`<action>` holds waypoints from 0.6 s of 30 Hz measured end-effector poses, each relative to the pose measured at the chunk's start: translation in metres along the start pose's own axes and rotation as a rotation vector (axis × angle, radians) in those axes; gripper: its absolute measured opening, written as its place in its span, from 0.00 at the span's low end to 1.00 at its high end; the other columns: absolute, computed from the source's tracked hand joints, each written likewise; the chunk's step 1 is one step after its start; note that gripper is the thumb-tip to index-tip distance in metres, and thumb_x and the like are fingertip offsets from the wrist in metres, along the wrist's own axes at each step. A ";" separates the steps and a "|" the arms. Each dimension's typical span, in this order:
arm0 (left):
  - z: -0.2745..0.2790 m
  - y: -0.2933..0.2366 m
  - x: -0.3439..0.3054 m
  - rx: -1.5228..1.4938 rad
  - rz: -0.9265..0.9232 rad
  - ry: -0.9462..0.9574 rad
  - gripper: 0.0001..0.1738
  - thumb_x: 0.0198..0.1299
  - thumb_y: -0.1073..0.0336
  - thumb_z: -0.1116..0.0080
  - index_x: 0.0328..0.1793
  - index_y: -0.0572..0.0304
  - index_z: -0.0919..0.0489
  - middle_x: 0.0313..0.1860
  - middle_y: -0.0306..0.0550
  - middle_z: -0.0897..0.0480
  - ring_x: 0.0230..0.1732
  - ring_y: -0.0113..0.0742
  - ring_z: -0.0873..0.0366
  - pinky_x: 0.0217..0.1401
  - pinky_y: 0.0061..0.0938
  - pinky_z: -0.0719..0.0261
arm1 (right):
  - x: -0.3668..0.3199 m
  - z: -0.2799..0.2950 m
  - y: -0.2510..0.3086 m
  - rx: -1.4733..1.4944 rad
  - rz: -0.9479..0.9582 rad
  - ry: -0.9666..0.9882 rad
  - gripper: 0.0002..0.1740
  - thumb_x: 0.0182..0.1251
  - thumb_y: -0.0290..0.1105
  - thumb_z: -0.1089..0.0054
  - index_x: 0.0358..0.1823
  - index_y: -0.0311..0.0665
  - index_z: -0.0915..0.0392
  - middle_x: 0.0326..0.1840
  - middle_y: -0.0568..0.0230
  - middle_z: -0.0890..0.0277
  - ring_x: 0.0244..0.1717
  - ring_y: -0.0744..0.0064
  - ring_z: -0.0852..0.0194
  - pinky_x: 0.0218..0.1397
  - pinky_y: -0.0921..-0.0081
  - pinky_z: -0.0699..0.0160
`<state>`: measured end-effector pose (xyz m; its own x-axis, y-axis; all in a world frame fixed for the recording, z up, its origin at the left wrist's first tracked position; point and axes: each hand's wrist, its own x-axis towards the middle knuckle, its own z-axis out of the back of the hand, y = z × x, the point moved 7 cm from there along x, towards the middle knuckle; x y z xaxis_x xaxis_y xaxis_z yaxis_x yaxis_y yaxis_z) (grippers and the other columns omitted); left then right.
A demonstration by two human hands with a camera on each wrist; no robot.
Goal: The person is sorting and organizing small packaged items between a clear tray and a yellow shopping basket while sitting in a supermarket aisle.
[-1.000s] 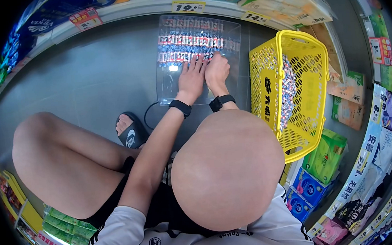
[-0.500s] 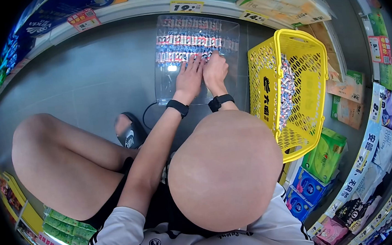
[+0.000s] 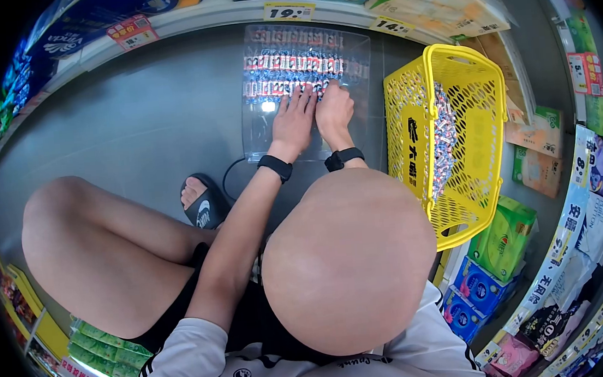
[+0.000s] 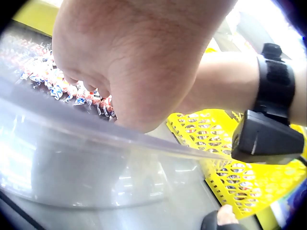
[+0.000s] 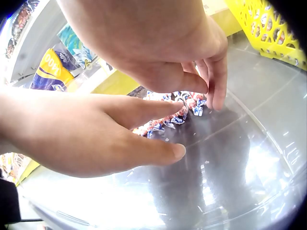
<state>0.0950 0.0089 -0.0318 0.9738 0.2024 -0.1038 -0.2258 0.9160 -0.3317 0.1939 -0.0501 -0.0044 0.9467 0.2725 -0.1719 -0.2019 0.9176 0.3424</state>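
Observation:
Small wrapped candies (image 3: pixel 291 61) lie in neat rows in a clear plastic box (image 3: pixel 258 131) on the floor. My left hand (image 3: pixel 292 124) reaches over the front row, fingers extended, tips touching the candies. Close beside it, my right hand (image 3: pixel 335 111) bends its fingers at the row's right part. In the right wrist view the thumb and fingers of my right hand (image 5: pixel 158 52) close about a candy (image 5: pixel 197 109), partly hidden; the thumb of my left hand (image 5: pixel 91 132) is spread away from its index finger. My left hand (image 4: pixel 129 52) hides most candies in the left wrist view.
A yellow basket (image 3: pixel 401 120) holding many loose candies stands right of the box. Shelves (image 3: pixel 214 19) with packs and price tags run behind and along the right. Tissue packs (image 3: pixel 502 240) sit beyond the basket. A sandaled foot (image 3: pixel 202 202) is left of the box.
Both hands stay at nearly the same place on the front row, with only slight finger movement. The box and basket look unmoved; the head view shifts a little.

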 end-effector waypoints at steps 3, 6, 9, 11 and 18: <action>-0.001 0.000 0.000 0.039 -0.002 0.027 0.42 0.63 0.65 0.41 0.85 0.55 0.40 0.88 0.49 0.44 0.88 0.48 0.50 0.87 0.48 0.51 | -0.002 0.002 0.002 -0.004 -0.014 0.024 0.13 0.66 0.28 0.35 0.48 0.30 0.21 0.47 0.37 0.16 0.50 0.34 0.15 0.52 0.46 0.15; 0.000 -0.001 0.000 0.047 0.001 0.047 0.43 0.63 0.65 0.41 0.86 0.55 0.41 0.88 0.49 0.45 0.88 0.48 0.50 0.87 0.48 0.52 | -0.004 0.003 0.005 -0.056 0.004 0.077 0.12 0.71 0.27 0.41 0.52 0.29 0.21 0.51 0.39 0.18 0.49 0.38 0.13 0.50 0.51 0.12; 0.001 -0.001 0.000 0.035 0.010 0.053 0.43 0.64 0.65 0.42 0.86 0.56 0.41 0.88 0.49 0.45 0.88 0.48 0.50 0.87 0.48 0.52 | -0.008 0.007 0.009 -0.058 0.008 0.064 0.12 0.71 0.28 0.41 0.52 0.32 0.21 0.50 0.39 0.18 0.50 0.38 0.14 0.50 0.50 0.12; 0.001 -0.003 0.001 0.029 0.014 0.057 0.42 0.64 0.65 0.42 0.86 0.56 0.41 0.88 0.49 0.45 0.88 0.49 0.50 0.87 0.48 0.51 | -0.009 0.014 0.011 -0.003 0.007 0.026 0.16 0.67 0.30 0.37 0.55 0.36 0.20 0.53 0.41 0.18 0.51 0.36 0.15 0.53 0.48 0.14; 0.005 -0.008 0.003 -0.015 -0.044 0.003 0.41 0.65 0.67 0.45 0.85 0.59 0.40 0.87 0.49 0.43 0.88 0.47 0.49 0.86 0.49 0.48 | -0.005 0.005 0.003 -0.042 0.085 0.036 0.19 0.67 0.29 0.38 0.59 0.38 0.21 0.54 0.42 0.18 0.51 0.36 0.15 0.53 0.47 0.15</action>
<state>0.1002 0.0038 -0.0243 0.9827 0.1610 -0.0912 -0.1830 0.9188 -0.3497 0.1902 -0.0498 0.0019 0.9162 0.3592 -0.1776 -0.2918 0.9019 0.3186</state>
